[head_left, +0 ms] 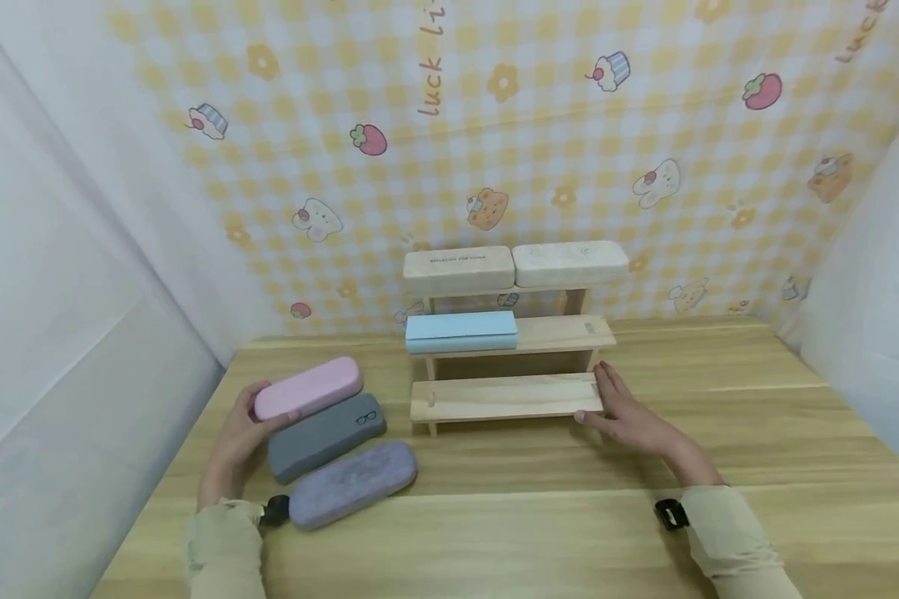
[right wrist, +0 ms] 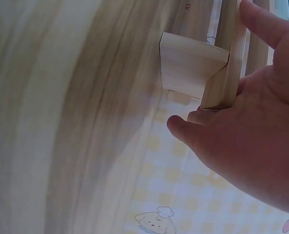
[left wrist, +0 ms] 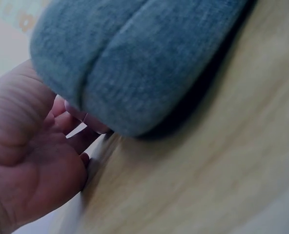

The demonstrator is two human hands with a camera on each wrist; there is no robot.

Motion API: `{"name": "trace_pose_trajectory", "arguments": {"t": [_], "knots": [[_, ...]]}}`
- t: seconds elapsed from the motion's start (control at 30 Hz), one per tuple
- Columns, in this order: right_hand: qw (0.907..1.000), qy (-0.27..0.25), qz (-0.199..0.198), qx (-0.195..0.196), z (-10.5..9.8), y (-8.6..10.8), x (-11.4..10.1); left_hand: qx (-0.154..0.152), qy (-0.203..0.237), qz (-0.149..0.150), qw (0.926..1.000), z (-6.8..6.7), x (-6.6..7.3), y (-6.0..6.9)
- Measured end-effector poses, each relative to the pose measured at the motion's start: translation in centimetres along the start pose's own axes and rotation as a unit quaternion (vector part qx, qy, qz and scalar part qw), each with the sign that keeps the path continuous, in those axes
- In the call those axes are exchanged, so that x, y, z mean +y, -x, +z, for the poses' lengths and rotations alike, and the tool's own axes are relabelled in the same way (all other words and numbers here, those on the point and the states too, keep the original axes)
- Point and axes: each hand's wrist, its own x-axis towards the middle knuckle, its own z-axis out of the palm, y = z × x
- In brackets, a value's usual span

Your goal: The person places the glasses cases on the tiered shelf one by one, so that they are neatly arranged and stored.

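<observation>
My left hand [head_left: 237, 434] grips the near-left end of a pink glasses case [head_left: 310, 389], fingers around its far side and thumb along its near side. Right beside it lies a grey glasses case [head_left: 322, 439], large and close in the left wrist view [left wrist: 139, 63]. A mottled purple glasses case [head_left: 354, 485] lies nearest to me. My right hand [head_left: 633, 423] holds the right end of the lowest step of a three-step wooden stand [head_left: 509, 398], thumb at the front edge. In the right wrist view the fingers reach partly behind that step's end [right wrist: 225, 87].
A light blue glasses case [head_left: 460, 331] sits on the left of the middle step. Two cream cases, one left [head_left: 459, 270] and one right [head_left: 569, 263], fill the top step. Behind the wooden table [head_left: 532, 532] hangs a yellow checked cloth [head_left: 419, 191].
</observation>
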Motion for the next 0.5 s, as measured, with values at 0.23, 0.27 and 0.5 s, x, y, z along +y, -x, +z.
{"name": "trace_pose_trajectory", "arguments": {"t": [0.23,0.27,0.5], "knots": [[1.0000,-0.003,0.001,0.002,0.54,-0.01,-0.05,0.026,0.016,0.000,0.9995,0.22,-0.07,0.56],[1.0000,-0.005,0.000,0.004,0.47,0.01,-0.07,0.031,0.014,-0.001,0.9994,0.29,0.03,0.43],[1.0000,-0.005,-0.002,0.001,-0.17,-0.03,0.12,0.063,0.024,-0.014,0.9977,0.55,0.82,0.07]]}}
